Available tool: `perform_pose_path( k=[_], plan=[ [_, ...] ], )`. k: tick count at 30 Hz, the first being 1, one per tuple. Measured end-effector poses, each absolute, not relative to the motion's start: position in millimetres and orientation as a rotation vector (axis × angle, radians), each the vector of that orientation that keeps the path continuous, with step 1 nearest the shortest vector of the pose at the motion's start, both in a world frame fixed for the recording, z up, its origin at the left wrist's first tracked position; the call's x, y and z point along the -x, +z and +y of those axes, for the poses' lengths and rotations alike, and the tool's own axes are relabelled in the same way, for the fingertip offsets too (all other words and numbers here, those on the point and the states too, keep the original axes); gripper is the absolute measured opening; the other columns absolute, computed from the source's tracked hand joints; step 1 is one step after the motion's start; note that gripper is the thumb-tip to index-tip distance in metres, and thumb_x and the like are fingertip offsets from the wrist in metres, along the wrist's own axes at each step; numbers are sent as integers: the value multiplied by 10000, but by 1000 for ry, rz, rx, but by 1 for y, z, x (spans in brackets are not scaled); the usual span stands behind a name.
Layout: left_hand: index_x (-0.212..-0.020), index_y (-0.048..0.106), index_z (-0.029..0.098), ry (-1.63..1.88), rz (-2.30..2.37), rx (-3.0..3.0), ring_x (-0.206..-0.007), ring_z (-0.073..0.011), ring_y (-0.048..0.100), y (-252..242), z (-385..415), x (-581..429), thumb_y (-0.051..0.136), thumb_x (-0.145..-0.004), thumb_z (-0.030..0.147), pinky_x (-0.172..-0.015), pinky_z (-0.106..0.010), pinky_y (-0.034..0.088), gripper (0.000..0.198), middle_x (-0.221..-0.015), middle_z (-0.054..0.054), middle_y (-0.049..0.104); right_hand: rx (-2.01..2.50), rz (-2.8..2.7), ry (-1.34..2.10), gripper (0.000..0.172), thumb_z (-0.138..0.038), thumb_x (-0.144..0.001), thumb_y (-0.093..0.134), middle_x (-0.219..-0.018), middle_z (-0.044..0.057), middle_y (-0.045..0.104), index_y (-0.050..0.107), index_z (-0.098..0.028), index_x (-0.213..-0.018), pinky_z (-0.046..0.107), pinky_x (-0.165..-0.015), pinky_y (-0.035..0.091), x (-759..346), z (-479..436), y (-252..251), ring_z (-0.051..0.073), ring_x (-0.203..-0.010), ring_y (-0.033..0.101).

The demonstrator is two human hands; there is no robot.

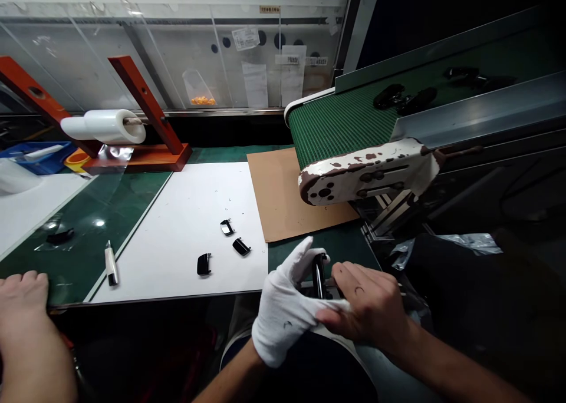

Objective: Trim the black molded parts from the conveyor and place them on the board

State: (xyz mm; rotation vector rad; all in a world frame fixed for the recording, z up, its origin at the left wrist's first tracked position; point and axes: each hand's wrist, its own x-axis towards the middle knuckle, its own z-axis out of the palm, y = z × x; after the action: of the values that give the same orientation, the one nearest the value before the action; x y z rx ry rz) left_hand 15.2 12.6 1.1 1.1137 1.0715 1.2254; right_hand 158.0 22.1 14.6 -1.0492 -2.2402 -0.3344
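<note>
My left hand [285,303] wears a white glove and is closed around a glossy black plastic part [318,276], held upright near the table's front edge. Bare and closed, my right hand [369,300] is right beside that part, its thumb against the tip of the glove's thumb. What its curled fingers hold, if anything, is hidden. On the white sheet [186,214] to the left lie three small black pieces: one with a bright reflection [227,227], a tilted one [241,247] and one nearer the front [204,264].
A green conveyor belt [340,123] carries black parts [404,98] at the right, above brown cardboard [283,197]. A white-handled cutter [111,264], a film roll [115,126] on a wooden stand [152,157] and another person's hand [22,291] are at left.
</note>
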Motion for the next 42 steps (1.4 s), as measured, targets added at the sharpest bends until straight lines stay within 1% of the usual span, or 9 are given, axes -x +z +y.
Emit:
perform_pose_path(
  k=[4,9,12,15,18,24,29,34,42],
  plan=[
    [-1320,477,248,1285,944,-1041,-1085,-262,621,1,7,-15,886,-503,228,-927,-353,553,914,-1197,-68,627,1160,-2021,-38,652,-750,-830,223,-533,9,465,509,-185,-677,298,-466,328,-153,11,17,153,-458,453],
    [-1312,487,295,1297,926,-1109,-1057,-242,634,-1,4,-13,889,-501,178,-895,-311,560,913,-1157,-36,645,1334,-1695,732,842,-779,-800,66,-701,7,529,531,-175,-1158,282,-466,360,-165,-1,-3,147,-495,453],
    [-1311,483,339,1318,917,-1160,-1048,-219,639,-1,4,-11,882,-511,150,-881,-272,557,913,-1172,-9,638,1420,-1392,1060,670,-695,-861,280,-864,21,596,461,-217,-1295,277,-533,404,-175,-3,-33,129,-543,475],
    [-1310,476,360,1329,919,-1195,-1029,-186,649,1,4,-10,881,-515,139,-906,-241,537,919,-1153,16,653,1480,-931,1294,498,-519,-730,693,-811,5,619,616,-203,-1107,237,-633,441,-181,-7,-69,147,-713,565],
    [-1327,457,353,1311,966,-1245,-1054,-181,642,2,4,-8,881,-539,186,-923,-229,526,910,-1160,17,659,1481,-652,1467,444,-429,-538,852,-734,17,645,676,-161,-846,201,-514,415,-181,-19,-96,129,-623,562],
    [-1378,403,238,1252,1274,-1662,-1100,-229,626,-32,12,17,801,-670,362,-980,-327,508,822,-1225,-72,638,1491,-470,1579,492,-585,-621,755,-384,-107,376,624,-132,-762,144,-329,84,-166,-39,-125,-6,-318,167],
    [-1375,406,210,710,1871,-1897,-1139,-240,601,-78,27,81,691,-776,401,-955,-315,506,691,-1245,-87,626,1477,-399,1599,590,-628,-700,671,-677,-17,639,587,-164,-1055,129,-344,251,-157,-42,-138,17,-398,351],
    [-1306,487,180,450,2107,-1773,-938,-261,678,-95,36,132,681,-779,425,-793,-389,549,613,-1128,-122,664,1431,-302,1736,615,-613,-734,648,-901,40,709,562,-174,-1157,211,-607,492,-160,-55,-155,117,-676,581],
    [-1297,504,219,473,2175,-1741,-1261,-288,489,-104,39,135,684,-766,322,-996,-362,445,570,-1340,-107,549,1544,-631,1811,505,-474,-602,818,-710,15,684,636,-140,-935,247,-553,473,-172,-64,-162,137,-583,586]
  ],
)
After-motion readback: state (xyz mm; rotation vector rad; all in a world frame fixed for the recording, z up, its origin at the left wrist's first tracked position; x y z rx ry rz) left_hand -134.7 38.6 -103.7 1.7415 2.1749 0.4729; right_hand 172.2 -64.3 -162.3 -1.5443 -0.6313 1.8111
